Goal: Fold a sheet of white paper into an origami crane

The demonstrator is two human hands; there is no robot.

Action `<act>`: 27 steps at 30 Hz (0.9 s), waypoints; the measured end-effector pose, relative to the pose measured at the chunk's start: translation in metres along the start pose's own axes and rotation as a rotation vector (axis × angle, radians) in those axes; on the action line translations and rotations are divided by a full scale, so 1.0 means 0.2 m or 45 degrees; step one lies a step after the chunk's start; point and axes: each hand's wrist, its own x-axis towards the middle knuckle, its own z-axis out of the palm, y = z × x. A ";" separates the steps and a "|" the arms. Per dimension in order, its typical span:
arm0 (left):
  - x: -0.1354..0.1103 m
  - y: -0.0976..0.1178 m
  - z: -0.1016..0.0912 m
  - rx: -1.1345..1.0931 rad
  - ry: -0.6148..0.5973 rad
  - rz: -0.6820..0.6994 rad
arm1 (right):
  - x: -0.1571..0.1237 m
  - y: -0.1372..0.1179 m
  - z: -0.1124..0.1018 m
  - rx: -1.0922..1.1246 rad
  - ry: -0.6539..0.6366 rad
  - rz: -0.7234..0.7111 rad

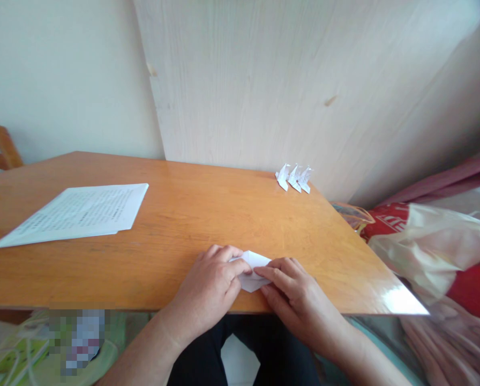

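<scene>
A small folded piece of white paper (249, 282) lies on the table near its front edge, between my two hands. My left hand (219, 273) covers its left part, fingers bent and pressing down on it. From the right, my right hand (292, 287) grips the paper's other side, with fingertips on top and the thumb at the near edge. A raised point of the paper shows between the hands. The fingers hide both of its side ends.
A stack of printed sheets (87, 212) lies on the wooden table (195, 209) at the left. Several small folded paper figures (294, 178) stand at the back right, by the wall panel (244, 80). Bags (428, 236) are beside the table's right edge. A chair (1, 147) stands far left.
</scene>
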 end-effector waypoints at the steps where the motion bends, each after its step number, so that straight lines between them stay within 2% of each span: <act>1: 0.00 0.00 0.00 0.004 0.000 0.000 | -0.01 -0.01 -0.01 -0.051 -0.037 -0.010; 6: 0.00 -0.01 0.00 0.018 -0.002 0.005 | -0.03 -0.03 -0.02 -0.231 -0.144 -0.016; 14: 0.00 -0.02 0.00 0.028 -0.017 0.006 | -0.04 -0.02 -0.03 -0.321 -0.215 -0.022; 27: -0.01 -0.02 0.00 -0.045 -0.026 -0.018 | -0.06 0.01 -0.07 -0.496 -0.132 -0.117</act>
